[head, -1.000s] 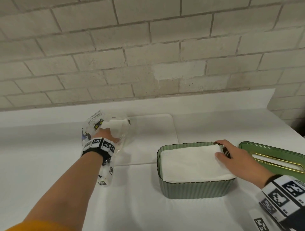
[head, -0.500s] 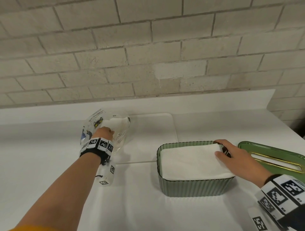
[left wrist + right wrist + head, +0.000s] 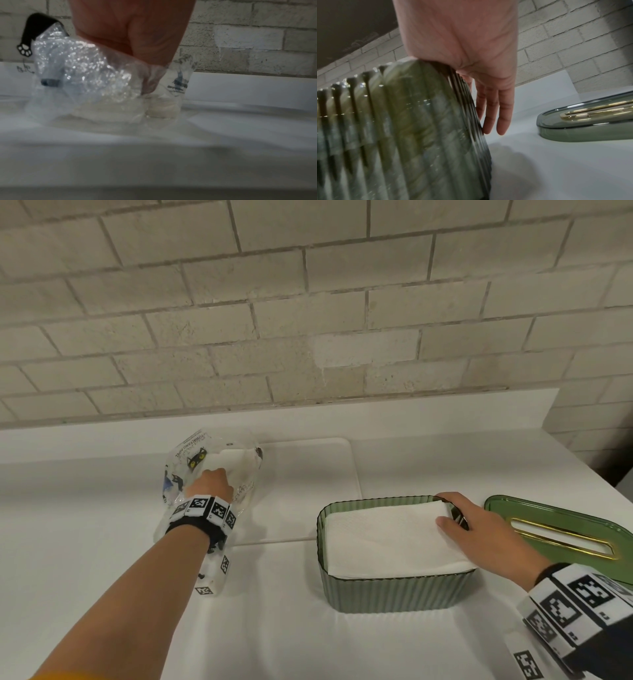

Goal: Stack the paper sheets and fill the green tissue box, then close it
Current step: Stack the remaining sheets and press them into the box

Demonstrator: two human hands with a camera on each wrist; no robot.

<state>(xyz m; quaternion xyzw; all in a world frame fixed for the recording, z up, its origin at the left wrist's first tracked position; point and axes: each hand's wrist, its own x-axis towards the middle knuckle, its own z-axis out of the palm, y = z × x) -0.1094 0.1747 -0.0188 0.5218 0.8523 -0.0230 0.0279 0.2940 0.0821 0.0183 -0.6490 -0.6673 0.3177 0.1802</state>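
Note:
The ribbed green tissue box (image 3: 394, 594) stands open on the white counter, holding a flat stack of white paper sheets (image 3: 387, 535). My right hand (image 3: 479, 525) grips its right end: the thumb lies over the rim on the paper, and the fingers (image 3: 496, 108) run down the outer wall of the box (image 3: 402, 128). The green lid (image 3: 513, 508) with a gold slot lies flat to the right. My left hand (image 3: 209, 484) is inside a clear printed plastic bag (image 3: 178, 474), holding white paper (image 3: 233, 462) there. In the left wrist view the fingertips (image 3: 149, 89) press a paper wad (image 3: 161, 106) through the bag (image 3: 82, 75).
A white tray (image 3: 308, 491) lies on the counter behind the box and under the bag. The brick wall (image 3: 308, 320) rises behind a low white upstand. The counter ends at the right, just past the lid (image 3: 590, 128).
My left hand has shifted slightly inside the bag, and the bag's top has moved with it. The right hand and the box have stayed put.

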